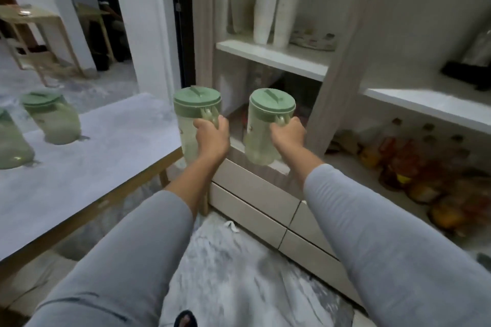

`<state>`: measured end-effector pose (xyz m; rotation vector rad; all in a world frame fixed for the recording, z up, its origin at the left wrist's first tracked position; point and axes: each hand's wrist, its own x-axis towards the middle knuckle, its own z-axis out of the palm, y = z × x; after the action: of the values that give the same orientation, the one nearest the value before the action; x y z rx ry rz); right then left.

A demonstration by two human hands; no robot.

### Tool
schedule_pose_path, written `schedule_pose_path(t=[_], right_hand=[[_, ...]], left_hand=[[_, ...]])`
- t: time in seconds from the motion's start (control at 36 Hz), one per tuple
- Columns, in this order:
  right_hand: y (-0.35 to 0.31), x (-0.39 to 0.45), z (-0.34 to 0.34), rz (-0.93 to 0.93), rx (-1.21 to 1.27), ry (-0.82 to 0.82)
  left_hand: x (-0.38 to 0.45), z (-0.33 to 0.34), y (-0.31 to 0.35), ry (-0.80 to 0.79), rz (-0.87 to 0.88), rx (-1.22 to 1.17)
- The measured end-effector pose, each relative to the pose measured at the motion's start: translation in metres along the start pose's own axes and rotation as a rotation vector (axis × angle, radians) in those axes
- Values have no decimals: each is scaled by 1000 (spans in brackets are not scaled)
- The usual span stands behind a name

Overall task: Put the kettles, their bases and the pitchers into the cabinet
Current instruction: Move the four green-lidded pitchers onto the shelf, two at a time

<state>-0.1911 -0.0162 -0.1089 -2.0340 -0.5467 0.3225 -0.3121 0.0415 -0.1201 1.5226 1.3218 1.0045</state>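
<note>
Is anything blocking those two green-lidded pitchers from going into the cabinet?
Nothing visible. The left hand and right hand each hold a pitcher by its handle before the open cabinet; its lower compartment is too dim to judge.
</note>
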Motion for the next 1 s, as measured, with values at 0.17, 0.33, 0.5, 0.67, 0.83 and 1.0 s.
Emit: schedule_pose_path(t=[0.17, 0.33, 0.5, 0.67, 0.83, 1.0], right_hand=[[43, -34, -73, 48, -15, 87], [69, -57, -154, 82, -2, 207], [75, -63, -231, 77, 13, 363], [70, -50, -284, 89, 67, 511], [58, -14, -315, 62, 108, 627], [35, 39, -331, 8, 160, 733]], left_hand=[[-73, 26, 11, -92, 71, 27], [-142, 57, 39, -184, 157, -5], [-182, 90, 80, -292, 271, -38], [-201, 126, 125, -396, 359, -99], [-186, 171, 169, -506, 461, -154], [-150, 216, 210, -543, 558, -194]])
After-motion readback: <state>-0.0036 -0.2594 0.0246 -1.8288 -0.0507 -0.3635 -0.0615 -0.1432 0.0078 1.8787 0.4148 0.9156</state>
